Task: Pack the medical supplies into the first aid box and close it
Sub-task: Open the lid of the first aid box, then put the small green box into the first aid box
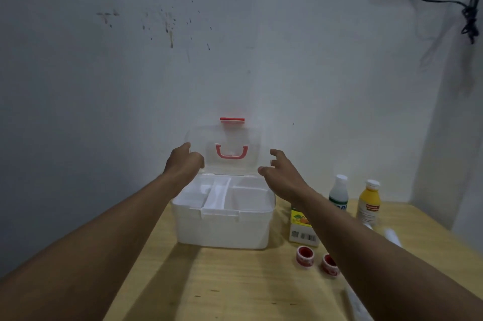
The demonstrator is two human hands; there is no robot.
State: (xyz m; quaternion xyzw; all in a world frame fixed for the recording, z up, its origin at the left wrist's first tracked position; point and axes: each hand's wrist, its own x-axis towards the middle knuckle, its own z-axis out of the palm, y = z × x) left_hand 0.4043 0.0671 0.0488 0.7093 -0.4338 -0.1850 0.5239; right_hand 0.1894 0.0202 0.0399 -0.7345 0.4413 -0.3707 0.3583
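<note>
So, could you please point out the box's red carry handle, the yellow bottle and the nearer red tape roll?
red carry handle (231, 155): head view, bottom bar.
yellow bottle (369, 199): head view, yellow body.
red tape roll (305, 257): head view, front rim.

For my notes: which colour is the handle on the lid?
Pinkish red handle, clearest in the head view.

Wooden table (222, 292): white first aid box (222, 226), carton (303, 229), two bottles (339, 194) (368, 201), two red tape rolls (305, 257) (329, 264).

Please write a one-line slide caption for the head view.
Both hands, left hand and right hand, at the open lid of the box; supplies wait on the table.
</note>
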